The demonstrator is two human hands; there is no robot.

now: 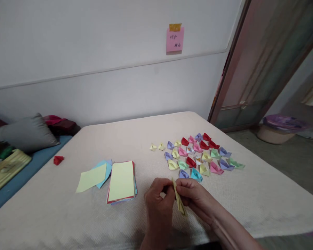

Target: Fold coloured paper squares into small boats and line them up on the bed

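Between my two hands, close to the table's front edge, is a piece of folded yellow paper, seen nearly edge-on. My left hand pinches its upper left side with bent fingers. From the right, my right hand grips the same paper near its top, thumb and fingers closed. Just beyond my hands stand several small folded paper boats in rows, among them a turquoise boat, a purple boat and a pink boat. Left of my left hand lies a stack of coloured paper sheets, yellow on top.
Loose sheets, a yellow sheet over a blue sheet, lie left of the stack. A crumpled-looking red paper piece sits farther left. A grey cushion is beyond the cloth-covered table. A pink note hangs on the wall.
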